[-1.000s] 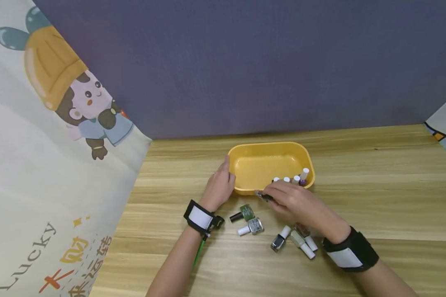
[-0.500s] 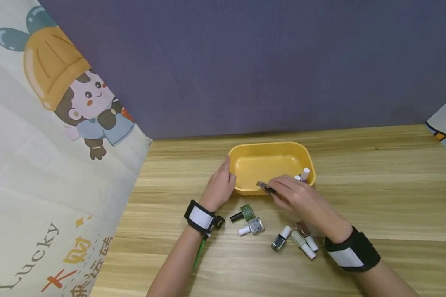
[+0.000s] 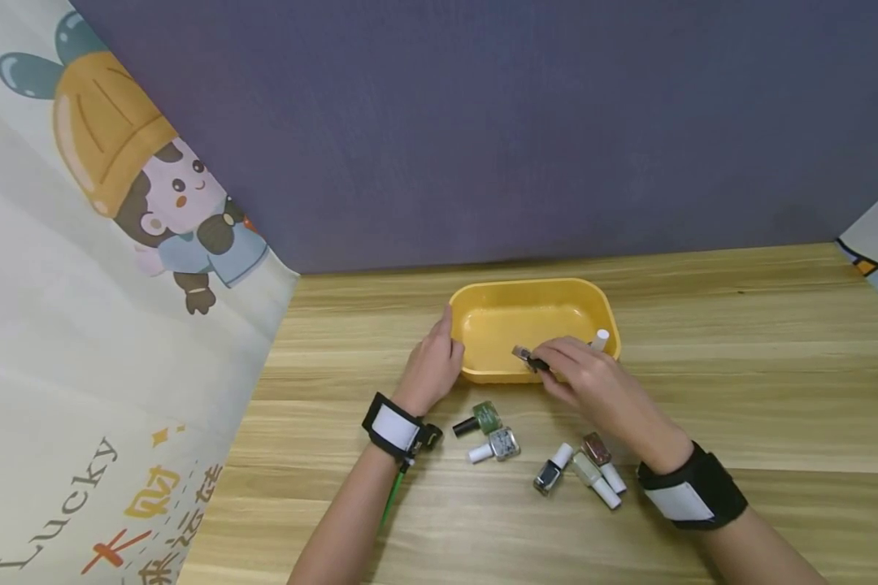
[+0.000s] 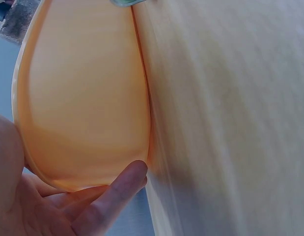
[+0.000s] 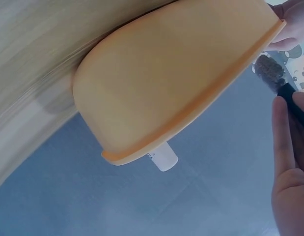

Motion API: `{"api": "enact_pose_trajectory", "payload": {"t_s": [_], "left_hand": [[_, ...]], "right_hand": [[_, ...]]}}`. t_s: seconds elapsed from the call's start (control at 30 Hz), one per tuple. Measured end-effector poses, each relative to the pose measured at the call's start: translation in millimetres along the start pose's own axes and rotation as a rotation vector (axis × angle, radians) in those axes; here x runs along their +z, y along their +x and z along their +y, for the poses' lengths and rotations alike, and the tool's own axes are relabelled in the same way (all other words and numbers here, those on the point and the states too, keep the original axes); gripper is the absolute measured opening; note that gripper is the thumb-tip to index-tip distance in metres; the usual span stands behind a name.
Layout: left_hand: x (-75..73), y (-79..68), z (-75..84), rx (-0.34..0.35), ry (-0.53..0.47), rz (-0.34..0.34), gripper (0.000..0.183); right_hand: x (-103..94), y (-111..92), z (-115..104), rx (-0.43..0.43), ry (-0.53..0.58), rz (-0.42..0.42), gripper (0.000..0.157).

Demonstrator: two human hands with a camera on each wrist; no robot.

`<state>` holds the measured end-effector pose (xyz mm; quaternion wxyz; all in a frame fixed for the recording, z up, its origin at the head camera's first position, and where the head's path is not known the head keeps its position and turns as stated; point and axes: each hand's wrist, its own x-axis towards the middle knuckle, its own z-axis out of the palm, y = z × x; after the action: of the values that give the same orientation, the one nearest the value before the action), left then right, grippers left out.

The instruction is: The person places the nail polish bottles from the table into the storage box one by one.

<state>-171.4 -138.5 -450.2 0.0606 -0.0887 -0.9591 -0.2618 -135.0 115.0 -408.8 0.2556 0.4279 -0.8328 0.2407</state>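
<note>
My left hand [image 3: 432,366] grips the left end of a yellow plastic tub [image 3: 475,377], thumb at the rim and fingers against the outer wall in the left wrist view. My right hand [image 3: 593,386] pinches the black cap of a glittery nail polish bottle [image 5: 269,71], held tilted over the tub's front rim with its glass end pointing left. One white-capped bottle [image 3: 601,337] stands in the tub's right end; the right hand hides that end's other contents. In the left wrist view the held bottle [image 4: 16,24] shows above the rim.
On the wooden table [image 3: 366,325] in front of the tub lie a green polish bottle [image 3: 487,418], a silver glitter one [image 3: 505,444], a dark one [image 3: 547,479], a pale one [image 3: 587,470] and a brown one [image 3: 596,448]. A dark panel [image 3: 519,138] rises behind.
The right hand has moved a little right and away from me, bringing the nail polish bottle from the front rim to over the tub. The left hand stays put.
</note>
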Motion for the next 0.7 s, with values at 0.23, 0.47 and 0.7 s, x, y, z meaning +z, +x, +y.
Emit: {"api": "enact_pose_trajectory", "payload": {"t_s": [0.23,0.47,0.7], "left_hand": [[-7.8,-19.9,-10.1,0.04,0.003,-0.033,0.062],[-9.3,-20.8,-9.3,0.04,-0.008,-0.037,0.062],[-9.7,-20.8,-9.4,0.041,-0.03,-0.046,0.061]], "right_hand": [[9.1,-8,-30,0.064,-0.025,0.02,0.029],[12.4,-8,-26,0.057,-0.033,0.027,0.026],[13.0,-7,-24,0.058,-0.041,0.031,0.026]]}}
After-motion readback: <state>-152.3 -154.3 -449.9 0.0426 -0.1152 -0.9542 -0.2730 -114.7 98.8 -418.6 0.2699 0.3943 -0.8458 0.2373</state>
